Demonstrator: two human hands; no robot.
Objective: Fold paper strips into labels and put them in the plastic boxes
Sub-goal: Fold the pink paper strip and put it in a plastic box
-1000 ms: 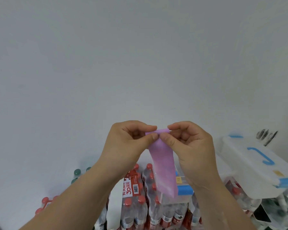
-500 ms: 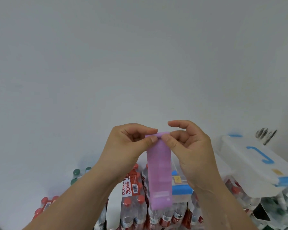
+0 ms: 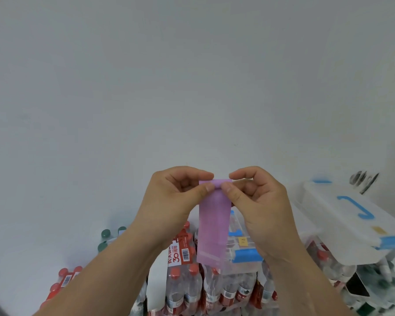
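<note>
pink paper strip pinched at its top by both hands

the left hand (image 3: 178,197) and the right hand (image 3: 258,201) each grip the top edge of a pink paper strip (image 3: 212,222) between thumb and forefinger, the thumbs almost touching. the strip hangs straight down in the air, smooth, slightly translucent, with a narrow fold at its top. behind its lower end stands a clear plastic box with blue latch (image 3: 244,254) on packs of water bottles (image 3: 192,290). at the right lies a white box lid (image 3: 342,222).

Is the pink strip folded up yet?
Mostly spread: pink strip hangs full length; left hand and right hand pinch its top edge.
</note>
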